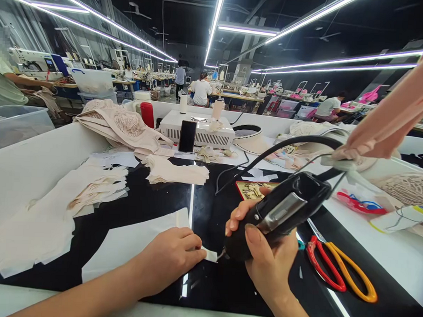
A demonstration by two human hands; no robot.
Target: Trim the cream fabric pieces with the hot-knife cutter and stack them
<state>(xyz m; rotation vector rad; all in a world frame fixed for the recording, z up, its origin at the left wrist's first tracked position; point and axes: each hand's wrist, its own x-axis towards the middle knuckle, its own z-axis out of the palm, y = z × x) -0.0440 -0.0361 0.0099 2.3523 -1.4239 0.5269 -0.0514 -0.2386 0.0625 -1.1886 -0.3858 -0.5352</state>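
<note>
My right hand (pixel 266 254) is wrapped around a black corded handheld tool (pixel 282 208) with a metal plate on its side. The tool's thin metal tip points left and sits right at the end of a narrow strip on a white fabric piece (pixel 134 239). My left hand (pixel 174 252) lies over that piece, fingers bent and pressed together on the strip, holding it against the black work surface (pixel 213 284). Part of the fabric is hidden under my left hand and forearm. Scissors (pixel 333 266) with red and orange handles lie right of my right hand.
Stacked cream fabric pieces (pixel 44 216) cover the left side. A smaller stack (pixel 177 171), a phone (pixel 187 136) and a white vented box (pixel 199 127) stand behind. A tray of small parts (pixel 254 189) is partly behind the tool. Its cable (pixel 285 145) arches overhead, tied to pink cloth (pixel 396 101).
</note>
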